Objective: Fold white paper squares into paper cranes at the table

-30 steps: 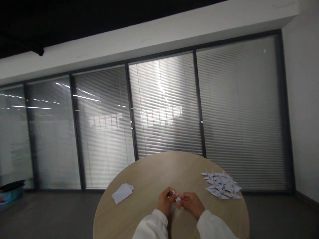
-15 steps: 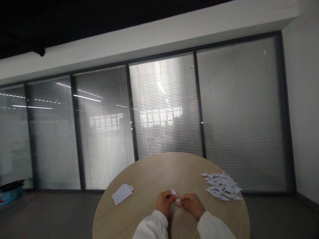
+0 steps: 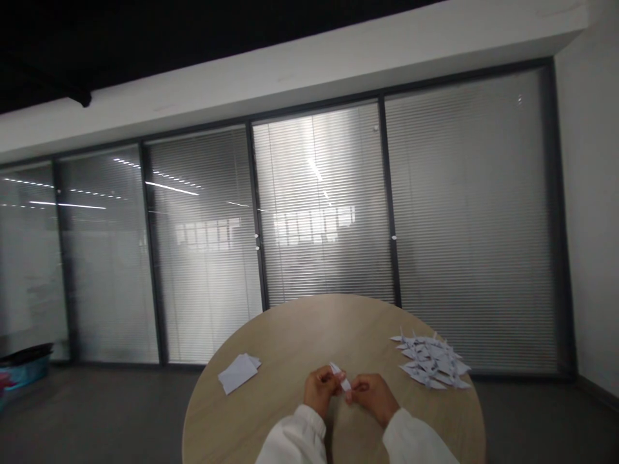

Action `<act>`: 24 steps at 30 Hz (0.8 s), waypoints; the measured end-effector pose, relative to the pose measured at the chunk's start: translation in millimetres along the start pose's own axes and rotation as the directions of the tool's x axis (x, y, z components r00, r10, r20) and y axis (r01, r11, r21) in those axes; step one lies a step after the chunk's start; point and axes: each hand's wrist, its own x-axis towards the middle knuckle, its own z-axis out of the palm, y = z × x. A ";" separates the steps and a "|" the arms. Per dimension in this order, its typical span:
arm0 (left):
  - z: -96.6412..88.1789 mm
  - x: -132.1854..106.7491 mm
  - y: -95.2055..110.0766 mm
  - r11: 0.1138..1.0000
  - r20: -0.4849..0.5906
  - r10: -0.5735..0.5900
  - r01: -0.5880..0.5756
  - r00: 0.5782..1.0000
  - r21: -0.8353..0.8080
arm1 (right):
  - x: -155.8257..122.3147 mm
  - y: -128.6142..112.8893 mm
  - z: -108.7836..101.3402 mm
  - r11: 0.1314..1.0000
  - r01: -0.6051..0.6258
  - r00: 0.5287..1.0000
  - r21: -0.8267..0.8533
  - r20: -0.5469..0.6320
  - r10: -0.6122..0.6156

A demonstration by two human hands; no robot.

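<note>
A small strip of folded white paper (image 3: 345,385) is pinched between my two hands above the near part of the round wooden table (image 3: 333,328). My left hand (image 3: 319,390) is closed on its upper left end, thumb and forefinger pressed together. The fingertips of my right hand (image 3: 374,394) grip its lower right end. To the right lies a pile of folded white paper cranes (image 3: 432,362). On the left rests a small stack of white paper sheets (image 3: 239,374), slightly fanned.
Beyond the table stands a glass partition (image 3: 324,212) with blinds and dark frames. A blue container with a black liner (image 3: 29,367) is on the floor at far left. A pale wall (image 3: 590,193) rises at the right.
The view has shifted slightly. Both hands keep hold of the folded paper in nearly the same place, with only small finger movement.
</note>
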 end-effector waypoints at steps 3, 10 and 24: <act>-4.5 3.9 -3.1 0.995 -0.002 -0.073 0.073 0.997 -0.070 | -2.7 -4.4 1.5 0.999 0.032 0.999 -0.008 0.008 -0.031; -15.3 14.7 -19.8 0.982 -0.001 -0.139 0.138 0.990 -0.130 | -3.9 -12.9 -3.3 0.982 0.177 0.980 -0.065 -0.080 -0.182; -7.7 6.5 -11.5 0.992 0.046 -0.129 0.129 0.991 0.003 | -6.9 -10.0 -2.1 0.919 0.353 0.933 -0.177 0.000 -0.359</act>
